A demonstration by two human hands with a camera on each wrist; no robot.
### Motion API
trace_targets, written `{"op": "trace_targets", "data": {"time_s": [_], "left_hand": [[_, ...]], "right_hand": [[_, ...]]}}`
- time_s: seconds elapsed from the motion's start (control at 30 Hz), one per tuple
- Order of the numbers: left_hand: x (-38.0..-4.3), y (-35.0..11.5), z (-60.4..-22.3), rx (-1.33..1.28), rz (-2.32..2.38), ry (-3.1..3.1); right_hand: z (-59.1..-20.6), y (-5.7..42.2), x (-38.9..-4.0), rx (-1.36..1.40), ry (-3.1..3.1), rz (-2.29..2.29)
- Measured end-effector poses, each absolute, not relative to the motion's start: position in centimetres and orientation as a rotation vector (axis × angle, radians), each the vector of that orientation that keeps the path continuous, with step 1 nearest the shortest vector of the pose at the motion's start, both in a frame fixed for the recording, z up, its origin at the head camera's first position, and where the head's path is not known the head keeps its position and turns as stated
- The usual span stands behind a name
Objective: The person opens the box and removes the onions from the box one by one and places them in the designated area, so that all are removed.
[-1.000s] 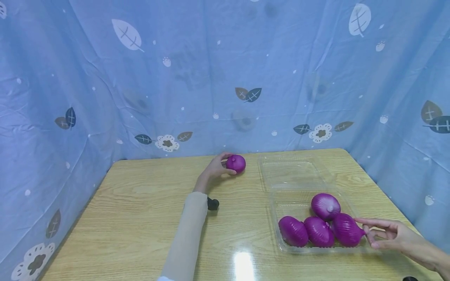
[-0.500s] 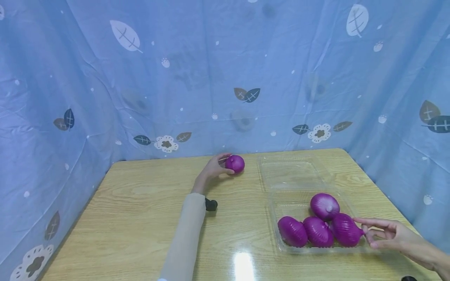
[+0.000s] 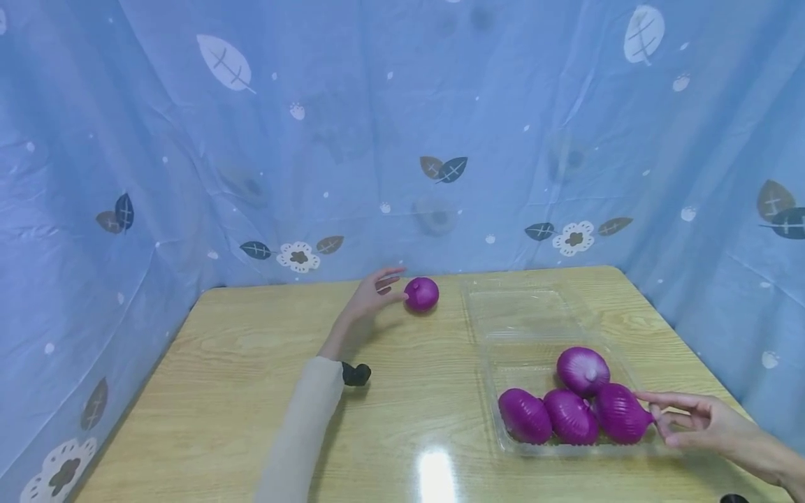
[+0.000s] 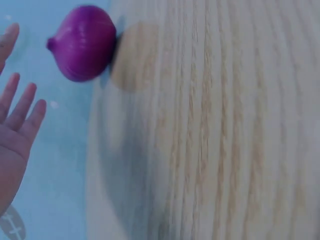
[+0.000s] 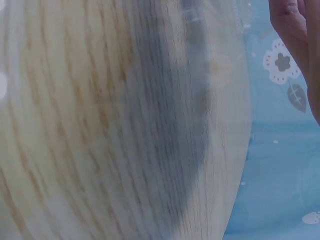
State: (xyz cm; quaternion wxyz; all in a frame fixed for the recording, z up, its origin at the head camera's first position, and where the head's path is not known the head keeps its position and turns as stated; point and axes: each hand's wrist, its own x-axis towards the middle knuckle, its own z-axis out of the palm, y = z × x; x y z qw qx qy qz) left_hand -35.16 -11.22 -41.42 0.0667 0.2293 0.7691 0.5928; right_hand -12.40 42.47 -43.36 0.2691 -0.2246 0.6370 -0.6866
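Note:
In the head view my left hand (image 3: 371,293) is spread beside a lone purple onion (image 3: 421,295) near the table's back edge, thumb tip right at its left side. The left wrist view shows the same onion (image 4: 86,44) apart from the spread fingers (image 4: 25,107). My right hand (image 3: 707,423) grips the right rim of an open clear plastic clamshell container (image 3: 493,412), its index fingertip by the rightmost onion (image 3: 621,413). Several purple onions (image 3: 570,416) lie in the container's near half. The right wrist view catches only part of the right hand (image 5: 295,30).
The container's clear lid (image 3: 518,307) lies folded back on the wooden table (image 3: 251,391). A blue patterned curtain (image 3: 377,126) hangs along the back and both sides. A black wrist camera (image 3: 356,374) sits at the left cuff.
My left hand has let go of the lone onion and drawn back to the left, its fingers opening. The onion stays where it was. The right hand has not moved.

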Motion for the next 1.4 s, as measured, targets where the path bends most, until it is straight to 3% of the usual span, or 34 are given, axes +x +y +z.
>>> {"op": "trace_targets", "data": {"time_s": [0.33, 0.67, 1.4], "left_hand": [[-32.1, -7.8, -40.3, 0.874, 1.920, 2.005], [-28.2, -3.9, -39.1, 1.161, 1.636, 1.740], [-25.5, 4.8, -39.4, 1.258, 1.122, 1.416]], "right_hand": [[-43.4, 42.9, -11.8, -0.567, 1.707, -1.860], [-42.8, 42.7, -12.4, -0.543, 1.793, -1.804], [-42.5, 42.2, -12.5, -0.464, 1.796, -1.760]]}}
